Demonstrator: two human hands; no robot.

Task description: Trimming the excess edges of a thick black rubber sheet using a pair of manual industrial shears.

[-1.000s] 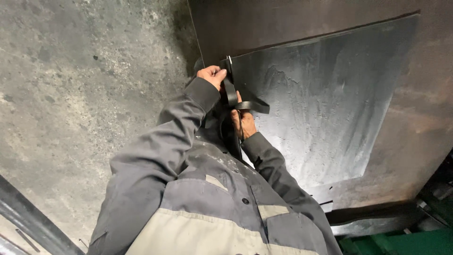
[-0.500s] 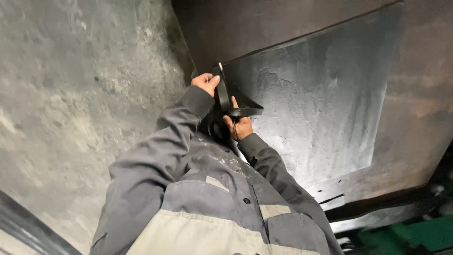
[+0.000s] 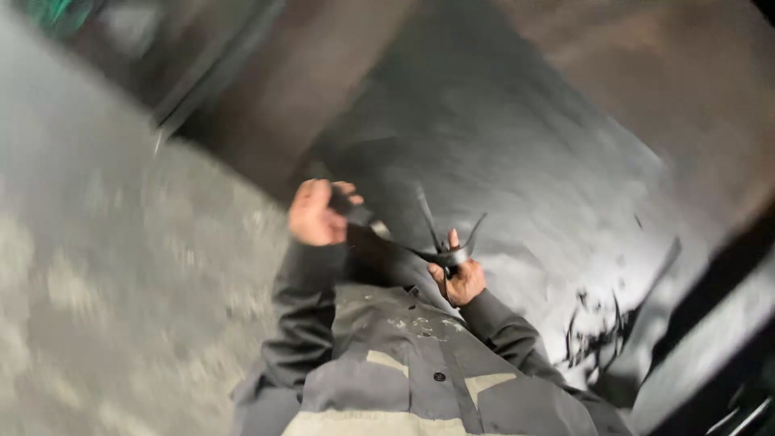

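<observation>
The picture is heavily blurred, so only the broad layout can be read. The person stands over a large dark metal sheet point(image 3: 565, 202) that lies on the concrete floor point(image 3: 105, 323), and looks down past a grey work jacket point(image 3: 404, 363) at both hands.

The right hand point(image 3: 458, 278) is closed around a bundle of thin dark strips point(image 3: 442, 242), gripping them at a pale band where they come together. Several loose ends fan upward and sideways out of the fist. The left hand point(image 3: 316, 214) is raised in front of the chest with the fingers curled; something dark shows at the fingertips, and it looks like the far end of one strip, but the blur does not let anyone say for sure that the hand grips it.

So the strips are off the sheet and held up between the two hands, above the sheet's near edge. As a judgement, the gathering is partly done: one bundle is collected and in hand. What is left appears to be a small heap of similar dark scraps point(image 3: 597, 335) lying on the sheet near its right edge, well apart from both hands and untouched. Beyond that edge runs a dark metal beam point(image 3: 710, 323). Whether other scraps lie elsewhere on the sheet cannot be told.
</observation>
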